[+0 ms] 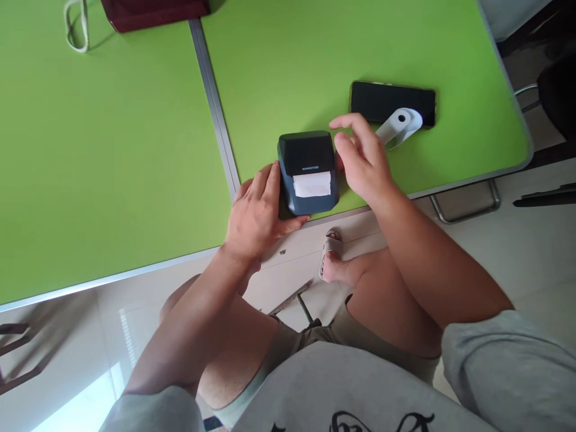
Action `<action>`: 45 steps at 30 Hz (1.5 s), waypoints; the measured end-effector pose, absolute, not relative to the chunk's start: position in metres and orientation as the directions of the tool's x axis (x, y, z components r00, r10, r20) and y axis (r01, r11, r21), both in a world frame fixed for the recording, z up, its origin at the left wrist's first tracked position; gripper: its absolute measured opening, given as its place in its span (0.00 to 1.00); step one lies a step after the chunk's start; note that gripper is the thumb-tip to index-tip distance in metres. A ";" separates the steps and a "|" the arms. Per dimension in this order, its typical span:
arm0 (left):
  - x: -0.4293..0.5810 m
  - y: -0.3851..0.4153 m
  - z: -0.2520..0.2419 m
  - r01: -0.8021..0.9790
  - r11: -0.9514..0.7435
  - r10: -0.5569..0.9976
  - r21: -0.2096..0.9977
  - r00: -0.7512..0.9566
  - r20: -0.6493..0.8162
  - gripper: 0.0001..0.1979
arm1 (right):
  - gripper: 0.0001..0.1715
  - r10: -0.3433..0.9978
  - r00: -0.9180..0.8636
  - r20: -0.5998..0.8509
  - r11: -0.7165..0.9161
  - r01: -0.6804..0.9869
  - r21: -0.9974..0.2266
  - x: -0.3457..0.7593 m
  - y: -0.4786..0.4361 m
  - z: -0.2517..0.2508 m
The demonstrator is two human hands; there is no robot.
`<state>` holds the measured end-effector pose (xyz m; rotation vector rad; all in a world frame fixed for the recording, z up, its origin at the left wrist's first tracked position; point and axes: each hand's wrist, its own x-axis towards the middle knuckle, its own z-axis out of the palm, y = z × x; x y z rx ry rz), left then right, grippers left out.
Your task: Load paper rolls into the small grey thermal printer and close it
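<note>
At the near edge of the green table (112, 150), the left hand (254, 213), half-closed, cups the near left corner of a small dark printer (306, 153), fingers along its side and thumb across its front. The right hand (364, 159) is loosely bent just beyond the printer's right side, thumb and index apart (whether its tucked fingers touch, I cannot tell). White paper (312, 185) shows on the printer's sloping front. Past the right hand, a paper roll (414, 120) partly overlaps a black phone (369, 102).
</note>
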<state>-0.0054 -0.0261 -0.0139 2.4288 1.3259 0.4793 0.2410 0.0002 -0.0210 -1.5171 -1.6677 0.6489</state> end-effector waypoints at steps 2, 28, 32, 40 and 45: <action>-0.006 -0.027 -0.014 0.743 -0.502 0.857 0.443 0.496 0.139 0.54 | 0.36 0.980 0.015 0.200 0.154 0.585 -0.796 0.237 0.000 -0.019; -0.003 -0.023 -0.014 0.768 -0.478 0.873 0.425 0.470 0.132 0.56 | 0.37 0.980 -0.113 0.167 0.201 0.501 -0.842 0.243 -0.004 0.011; -0.003 -0.024 -0.016 0.773 -0.484 0.869 0.409 0.479 0.124 0.58 | 0.21 0.947 0.025 0.321 0.257 0.543 -0.799 0.229 0.003 0.024; -0.002 -0.024 -0.018 0.766 -0.491 0.866 0.415 0.482 0.135 0.58 | 0.13 0.882 0.087 0.464 0.331 0.587 -0.739 0.218 0.008 0.030; -0.001 -0.025 -0.018 0.766 -0.484 0.868 0.423 0.481 0.124 0.57 | 0.12 0.950 -0.041 0.309 0.238 0.734 -0.636 0.216 0.010 0.030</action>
